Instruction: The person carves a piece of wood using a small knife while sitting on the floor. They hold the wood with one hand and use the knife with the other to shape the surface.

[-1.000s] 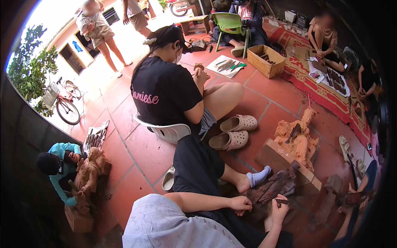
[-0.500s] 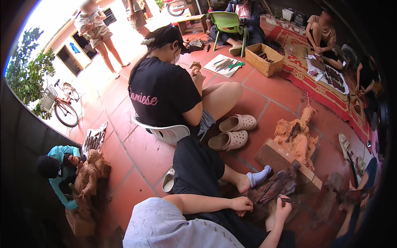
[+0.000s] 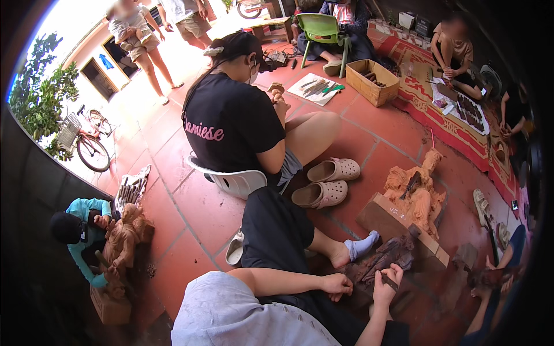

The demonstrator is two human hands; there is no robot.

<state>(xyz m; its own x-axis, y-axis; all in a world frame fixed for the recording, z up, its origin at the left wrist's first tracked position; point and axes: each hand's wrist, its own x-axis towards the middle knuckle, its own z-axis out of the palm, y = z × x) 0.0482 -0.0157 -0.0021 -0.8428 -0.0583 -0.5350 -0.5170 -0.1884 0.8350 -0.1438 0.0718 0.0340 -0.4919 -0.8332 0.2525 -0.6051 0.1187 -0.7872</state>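
My left hand (image 3: 336, 285) is curled closed beside my dark-trousered leg (image 3: 277, 236). Whatever its palm may hold is hidden. A dark, slim carving tool (image 3: 390, 282) sits in my right hand (image 3: 383, 288), whose fingers are bent round it; its ends are hard to make out. Just beyond both hands lies a dark brown carved wooden piece (image 3: 378, 262), against my foot in a lavender sock (image 3: 362, 244). Behind it, an orange-brown carved figure (image 3: 418, 193) rests on a wooden block (image 3: 381, 216), with a dark object lying on the carving.
A person on a white chair (image 3: 231, 181) sits close ahead, beside beige clogs (image 3: 323, 193). On the left, a person in turquoise sleeves holds a wooden statue (image 3: 124, 236). A wooden crate (image 3: 375, 92) and red mat (image 3: 438, 109) lie farther off. Limbs intrude at right.
My right hand has risen slightly and turned, with its fingers pointing up; the tool no longer sticks out to the right. My left hand stays put. Standing people in the background have shifted.
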